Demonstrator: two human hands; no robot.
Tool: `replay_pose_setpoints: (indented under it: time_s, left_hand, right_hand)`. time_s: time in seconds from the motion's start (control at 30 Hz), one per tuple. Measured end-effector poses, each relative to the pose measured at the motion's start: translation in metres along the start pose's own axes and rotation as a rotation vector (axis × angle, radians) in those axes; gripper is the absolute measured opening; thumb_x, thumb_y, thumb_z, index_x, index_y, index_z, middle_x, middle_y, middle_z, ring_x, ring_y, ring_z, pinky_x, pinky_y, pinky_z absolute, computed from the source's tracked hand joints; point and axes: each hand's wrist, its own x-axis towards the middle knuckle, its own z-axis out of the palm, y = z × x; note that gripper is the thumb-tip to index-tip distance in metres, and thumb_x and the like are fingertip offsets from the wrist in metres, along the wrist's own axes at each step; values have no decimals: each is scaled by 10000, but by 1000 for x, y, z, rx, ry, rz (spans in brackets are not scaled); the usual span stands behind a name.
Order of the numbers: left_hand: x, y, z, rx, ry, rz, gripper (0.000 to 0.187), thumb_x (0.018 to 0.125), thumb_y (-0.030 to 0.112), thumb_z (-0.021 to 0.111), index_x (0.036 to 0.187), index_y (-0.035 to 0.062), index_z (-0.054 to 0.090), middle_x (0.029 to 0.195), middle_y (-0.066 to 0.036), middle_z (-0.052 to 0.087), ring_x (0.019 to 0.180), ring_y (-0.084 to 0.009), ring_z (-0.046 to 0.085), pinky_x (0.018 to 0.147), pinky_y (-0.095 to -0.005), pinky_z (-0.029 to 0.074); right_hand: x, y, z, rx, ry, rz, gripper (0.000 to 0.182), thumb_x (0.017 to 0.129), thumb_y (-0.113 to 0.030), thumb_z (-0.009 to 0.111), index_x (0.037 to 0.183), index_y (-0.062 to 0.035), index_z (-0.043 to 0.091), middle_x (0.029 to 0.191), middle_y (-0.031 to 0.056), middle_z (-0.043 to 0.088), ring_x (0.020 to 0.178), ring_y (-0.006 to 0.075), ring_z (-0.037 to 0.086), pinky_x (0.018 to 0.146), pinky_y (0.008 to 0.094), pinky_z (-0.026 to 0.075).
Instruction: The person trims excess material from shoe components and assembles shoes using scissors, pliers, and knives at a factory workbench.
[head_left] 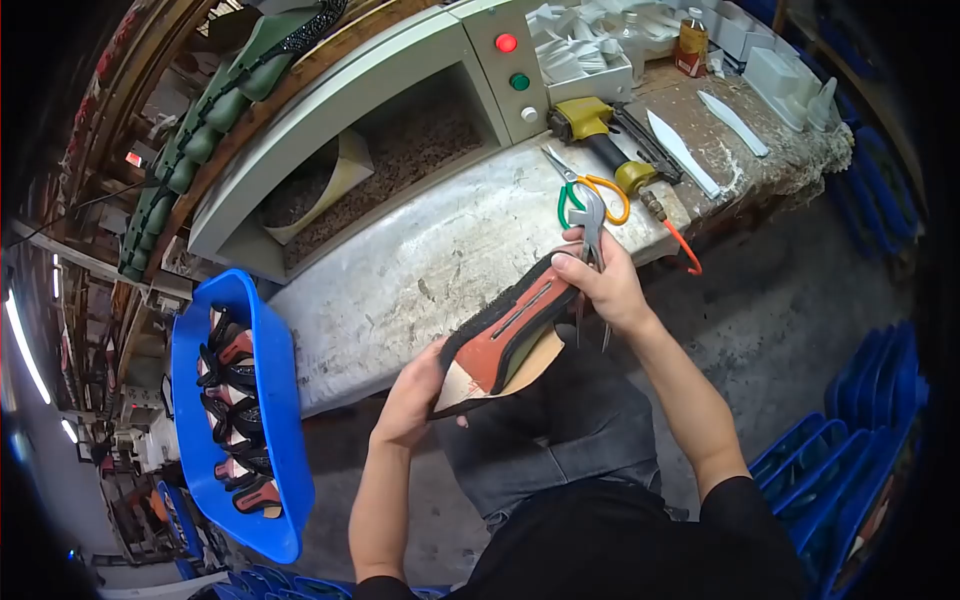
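Note:
A shoe piece [500, 335] with a reddish-brown middle, black edging and a tan flap hangs tilted between both hands over the bench's front edge. My left hand [411, 395] is closed round its wider, whitish end. At the narrow end, my right hand [606, 283] pinches the piece with thumb on top, and it also holds metal pincers [590, 212], their head pointing up and handles hanging below the hand. Just beyond the pincers, scissors [607, 194] with green and orange handles lie on the bench.
A grey machine [500, 80] with buttons stands behind the bench [400, 290]. A yellow-green air tool [600, 130] with a red hose, white blades [684, 153] and a bottle [691, 45] lie or stand at right. A blue basket [283, 420] of shoe parts is at left.

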Motion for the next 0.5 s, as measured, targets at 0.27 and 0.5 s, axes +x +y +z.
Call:
replay_pose_setpoints:
  time_s: [0.27,0.5]
  left_hand:
    - [42,-62,133,-445,366,768,751,1013,324,735,1596,76,332,1494,-185,561,1337,-228,570,1150,-394,450]
    - [65,15,120,280,584,791,710,944,-12,733,1579,-9,415,1400,-179,641,1214,-243,651,1074,-334,492]
  right_hand:
    - [-74,45,42,225,448,12,355,1018,-219,722,1267,-72,515,1047,69,698,752,99,633,630,237,530]
    - [-134,68,17,361,377,91,346,1014,-143,703,1268,-31,497,1010,100,690,614,114,589,551,266,551]
